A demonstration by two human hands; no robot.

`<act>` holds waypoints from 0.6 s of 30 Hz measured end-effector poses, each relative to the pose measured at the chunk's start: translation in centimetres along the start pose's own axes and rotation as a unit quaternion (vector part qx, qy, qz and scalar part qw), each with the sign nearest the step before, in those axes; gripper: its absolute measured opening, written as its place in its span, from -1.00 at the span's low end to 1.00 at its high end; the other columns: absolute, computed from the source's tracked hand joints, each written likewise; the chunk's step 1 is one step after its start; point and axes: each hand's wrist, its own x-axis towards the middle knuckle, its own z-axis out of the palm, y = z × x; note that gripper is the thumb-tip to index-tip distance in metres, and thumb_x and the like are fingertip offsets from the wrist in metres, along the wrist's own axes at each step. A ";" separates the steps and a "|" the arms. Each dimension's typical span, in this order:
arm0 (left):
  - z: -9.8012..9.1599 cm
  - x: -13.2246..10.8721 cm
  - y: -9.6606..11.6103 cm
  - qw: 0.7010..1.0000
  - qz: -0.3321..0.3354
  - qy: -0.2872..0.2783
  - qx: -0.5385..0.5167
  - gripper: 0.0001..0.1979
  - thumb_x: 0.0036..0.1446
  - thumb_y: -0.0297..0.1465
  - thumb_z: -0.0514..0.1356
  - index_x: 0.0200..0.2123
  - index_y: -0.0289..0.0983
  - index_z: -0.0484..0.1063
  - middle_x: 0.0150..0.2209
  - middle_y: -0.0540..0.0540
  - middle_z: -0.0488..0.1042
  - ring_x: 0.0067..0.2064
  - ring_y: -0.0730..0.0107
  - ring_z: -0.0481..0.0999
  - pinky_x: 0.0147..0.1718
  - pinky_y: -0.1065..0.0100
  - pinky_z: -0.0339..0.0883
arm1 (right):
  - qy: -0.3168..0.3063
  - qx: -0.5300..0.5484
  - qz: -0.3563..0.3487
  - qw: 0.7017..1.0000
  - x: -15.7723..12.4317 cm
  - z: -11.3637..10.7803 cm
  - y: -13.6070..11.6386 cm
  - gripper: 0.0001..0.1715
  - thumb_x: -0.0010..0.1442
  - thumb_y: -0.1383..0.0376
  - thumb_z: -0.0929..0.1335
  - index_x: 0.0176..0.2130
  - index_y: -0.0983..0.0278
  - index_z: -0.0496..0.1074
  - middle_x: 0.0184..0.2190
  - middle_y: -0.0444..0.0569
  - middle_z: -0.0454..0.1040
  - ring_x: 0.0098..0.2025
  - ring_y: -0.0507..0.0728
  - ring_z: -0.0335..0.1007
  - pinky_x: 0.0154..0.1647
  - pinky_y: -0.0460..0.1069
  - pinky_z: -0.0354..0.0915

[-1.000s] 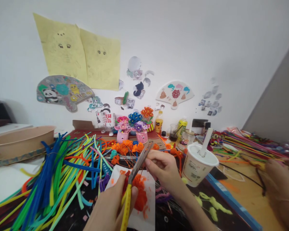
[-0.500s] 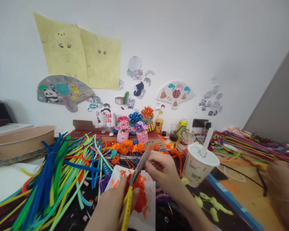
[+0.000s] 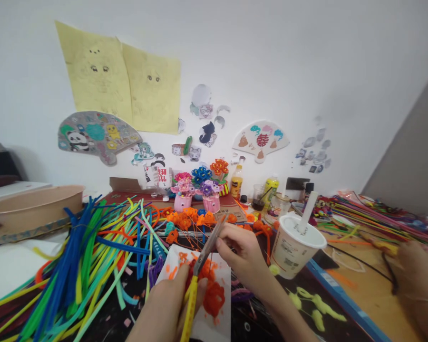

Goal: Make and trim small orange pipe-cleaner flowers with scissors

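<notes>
My left hand [image 3: 166, 304] is closed round yellow-handled scissors [image 3: 207, 249], whose grey blades point up and away and look nearly together. Close to the blade tips, my right hand [image 3: 242, 251] pinches what looks like a thin wire. A fine dark line runs down from its fingertips toward a fuzzy orange flower [image 3: 214, 297]. That flower hangs or rests above a white sheet [image 3: 203, 327] strewn with orange scraps; which of the two I cannot tell. Part of the left fingers is hidden behind the yellow handle.
Bundled pipe cleaners [image 3: 69, 266] spread over the left side. Finished orange flowers [image 3: 185, 218] and pink flower pots [image 3: 211, 204] stand behind my hands. A white cup with a straw [image 3: 296, 251] is at the right, near yellow fuzzy pieces [image 3: 317, 306]. Another person's blurred hand [image 3: 419, 275] shows far right.
The orange flower beneath my hands has turned or shifted and shows more clearly, with a thin line above it. My hands and the scissors have barely moved.
</notes>
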 end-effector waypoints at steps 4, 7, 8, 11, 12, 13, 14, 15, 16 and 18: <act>-0.5 -0.6 -0.2 1.000 0.007 -0.017 -0.019 -0.74 0.24 -0.26 0.14 -0.07 -0.26 0.39 -0.11 -0.10 0.48 -0.20 0.34 0.52 -0.23 0.22 0.45 | -0.001 -0.005 -0.002 1.000 0.0 0.0 -0.1 -0.74 0.18 0.39 0.24 -0.51 0.29 0.36 -0.54 -0.13 0.31 -0.50 0.02 0.18 -0.46 -0.09 0.11; -1.5 -1.4 0.2 0.999 0.019 -0.015 -0.034 -0.68 0.23 -0.29 0.16 0.03 -0.25 0.34 0.02 -0.14 0.41 -0.07 0.25 0.48 -0.13 0.11 0.42 | -0.001 -0.003 0.000 1.000 0.1 0.0 -0.2 -0.76 0.18 0.39 0.23 -0.51 0.28 0.33 -0.54 -0.13 0.29 -0.49 0.02 0.16 -0.46 -0.09 0.11; -1.8 -1.6 0.4 0.999 0.022 -0.015 -0.038 -0.67 0.23 -0.29 0.16 0.03 -0.25 0.34 0.03 -0.14 0.40 -0.06 0.24 0.48 -0.12 0.11 0.42 | 0.000 0.000 0.001 1.000 0.0 0.0 -0.2 -0.76 0.17 0.39 0.23 -0.52 0.27 0.31 -0.54 -0.14 0.29 -0.49 0.02 0.16 -0.46 -0.09 0.11; -2.3 -1.7 1.0 0.999 0.028 -0.013 -0.043 -0.69 0.23 -0.28 0.16 0.01 -0.26 0.35 -0.01 -0.13 0.43 -0.11 0.28 0.49 -0.15 0.14 0.43 | 0.002 0.004 0.004 1.000 0.0 -0.1 -0.1 -0.76 0.16 0.39 0.24 -0.54 0.26 0.27 -0.54 -0.14 0.29 -0.49 0.02 0.17 -0.46 -0.09 0.10; -2.2 -1.6 1.1 0.999 0.028 -0.014 -0.042 -0.72 0.24 -0.28 0.14 -0.04 -0.28 0.38 -0.08 -0.11 0.47 -0.17 0.32 0.51 -0.21 0.19 0.45 | 0.002 0.004 0.003 1.000 0.0 0.0 -0.1 -0.76 0.16 0.39 0.24 -0.54 0.26 0.26 -0.54 -0.14 0.30 -0.49 0.03 0.17 -0.46 -0.08 0.10; -2.1 -1.4 1.3 0.999 0.028 -0.014 -0.040 -0.77 0.25 -0.27 0.12 -0.12 -0.28 0.41 -0.19 -0.08 0.51 -0.26 0.35 0.53 -0.30 0.27 0.44 | 0.001 0.003 0.002 1.000 0.0 0.0 0.0 -0.76 0.16 0.39 0.24 -0.54 0.26 0.26 -0.54 -0.13 0.30 -0.49 0.03 0.18 -0.45 -0.08 0.11; -1.9 -1.1 1.4 0.999 0.028 -0.010 -0.039 -0.78 0.25 -0.27 0.09 -0.22 -0.27 0.44 -0.34 -0.04 0.53 -0.35 0.37 0.53 -0.41 0.36 0.41 | 0.001 0.003 0.001 1.000 0.0 0.0 0.0 -0.76 0.16 0.40 0.24 -0.54 0.26 0.26 -0.53 -0.13 0.30 -0.48 0.03 0.18 -0.44 -0.08 0.11; -1.7 -0.9 1.5 0.999 0.029 -0.004 -0.037 -0.76 0.25 -0.27 0.06 -0.33 -0.25 0.45 -0.49 0.00 0.50 -0.44 0.38 0.52 -0.51 0.43 0.34 | 0.002 0.002 0.000 1.000 0.0 0.0 0.0 -0.76 0.17 0.39 0.24 -0.54 0.26 0.26 -0.53 -0.13 0.30 -0.48 0.03 0.17 -0.44 -0.08 0.10; -1.4 -0.6 1.6 0.999 0.031 0.003 -0.037 -0.73 0.24 -0.26 0.04 -0.43 -0.22 0.42 -0.62 0.03 0.44 -0.51 0.38 0.50 -0.60 0.47 0.25 | 0.005 0.002 -0.001 1.000 0.0 0.0 0.0 -0.75 0.17 0.39 0.24 -0.54 0.26 0.24 -0.54 -0.14 0.28 -0.49 0.02 0.15 -0.44 -0.08 0.09; -1.1 -0.3 1.6 0.998 0.034 0.017 -0.042 -0.71 0.19 -0.25 0.02 -0.52 -0.18 0.37 -0.77 0.07 0.30 -0.58 0.38 0.46 -0.69 0.51 0.12 | 0.009 0.001 0.001 1.000 0.0 0.0 0.0 -0.74 0.16 0.39 0.24 -0.55 0.25 0.21 -0.56 -0.17 0.22 -0.51 0.01 0.11 -0.46 -0.08 0.06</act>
